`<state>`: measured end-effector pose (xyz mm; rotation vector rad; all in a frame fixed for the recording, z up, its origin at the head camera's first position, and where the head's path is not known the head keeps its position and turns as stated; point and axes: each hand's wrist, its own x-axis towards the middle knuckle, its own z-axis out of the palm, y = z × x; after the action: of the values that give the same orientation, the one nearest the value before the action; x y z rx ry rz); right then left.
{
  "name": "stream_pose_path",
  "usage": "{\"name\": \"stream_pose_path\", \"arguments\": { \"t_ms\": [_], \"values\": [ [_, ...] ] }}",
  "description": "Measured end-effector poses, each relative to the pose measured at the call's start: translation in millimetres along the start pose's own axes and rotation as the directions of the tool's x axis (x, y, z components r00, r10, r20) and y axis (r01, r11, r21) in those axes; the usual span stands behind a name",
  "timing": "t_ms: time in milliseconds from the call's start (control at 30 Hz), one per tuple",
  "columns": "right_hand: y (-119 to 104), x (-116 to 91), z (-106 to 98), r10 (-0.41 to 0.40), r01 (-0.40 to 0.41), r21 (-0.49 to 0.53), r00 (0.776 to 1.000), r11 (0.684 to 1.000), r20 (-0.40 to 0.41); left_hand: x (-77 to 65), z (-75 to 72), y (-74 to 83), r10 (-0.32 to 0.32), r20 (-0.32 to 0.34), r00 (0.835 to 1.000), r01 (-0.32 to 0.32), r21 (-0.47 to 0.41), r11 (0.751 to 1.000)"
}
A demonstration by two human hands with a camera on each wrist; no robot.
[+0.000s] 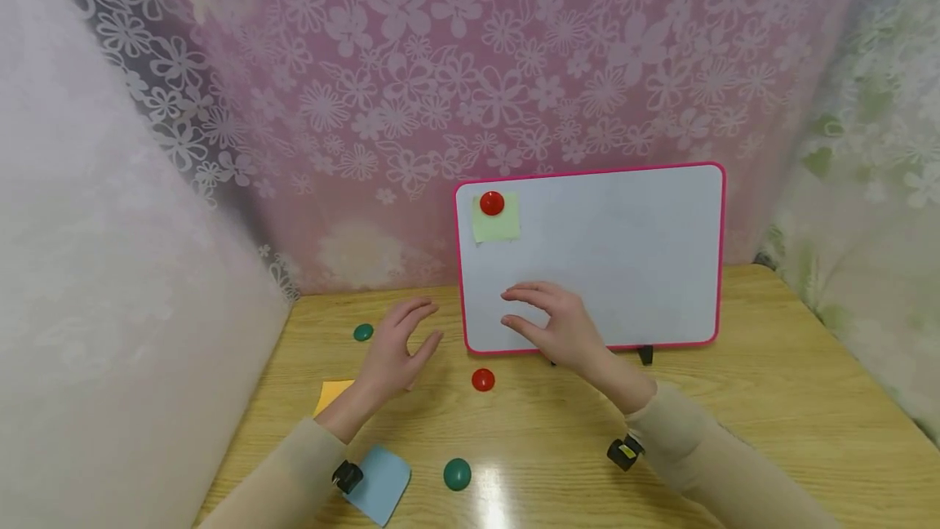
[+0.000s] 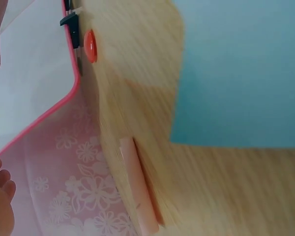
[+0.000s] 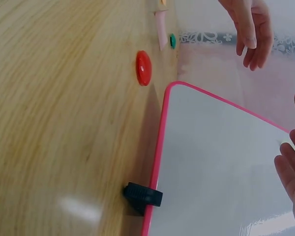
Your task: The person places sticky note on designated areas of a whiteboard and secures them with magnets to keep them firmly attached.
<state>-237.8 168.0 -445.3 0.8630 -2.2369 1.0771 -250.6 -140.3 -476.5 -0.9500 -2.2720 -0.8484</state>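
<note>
A whiteboard (image 1: 617,260) with a pink frame leans upright on the table. At its upper left, a red magnet (image 1: 492,203) sits over a pale green sticky note (image 1: 507,227). My right hand (image 1: 561,325) hovers before the board's lower left part, thumb and fingers spread apart around nothing. Left of the board is my left hand (image 1: 396,349), likewise raised and empty, fingers loosely bent. Between and below the hands lies a second red magnet (image 1: 483,380) on the wood. The left wrist view shows a pink paper pad (image 2: 139,189), mostly hidden by my left hand in the head view.
A green magnet (image 1: 363,332) lies at the back left, another green magnet (image 1: 457,474) near the front. Under my left forearm are orange sticky notes (image 1: 332,393) and blue sticky notes (image 1: 385,480). Black feet (image 1: 645,355) support the board. Floral curtains hang behind.
</note>
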Motion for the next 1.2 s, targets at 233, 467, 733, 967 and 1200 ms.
{"name": "stream_pose_path", "arguments": {
  "t_ms": [233,467,733,967,1200],
  "values": [
    [3.5,-15.6,0.5,-0.098,0.099,-0.003,0.991,0.995,0.093,-22.5,-11.4,-0.8,0.019,0.028,0.999,-0.018,-0.033,0.999],
    [3.5,-26.6,-1.5,-0.113,0.115,0.003,0.974,0.993,0.198,-44.0,-28.6,-5.2,-0.054,0.100,0.994,0.056,-0.022,0.998],
    [5.4,-39.4,-3.8,-0.159,0.163,0.007,0.953,0.987,0.258,-63.9,-48.0,-15.5,-0.091,0.129,0.987,0.088,0.028,0.996],
    [7.0,-47.2,-6.0,-0.148,0.163,-0.016,0.930,0.987,0.337,-79.4,-65.0,-24.4,-0.083,0.133,0.988,0.077,0.047,0.996],
    [7.3,-53.7,0.0,-0.100,0.113,-0.009,0.915,0.994,0.391,-99.9,-78.9,-31.8,-0.190,0.166,0.968,0.177,0.089,0.980]
  ]
}}
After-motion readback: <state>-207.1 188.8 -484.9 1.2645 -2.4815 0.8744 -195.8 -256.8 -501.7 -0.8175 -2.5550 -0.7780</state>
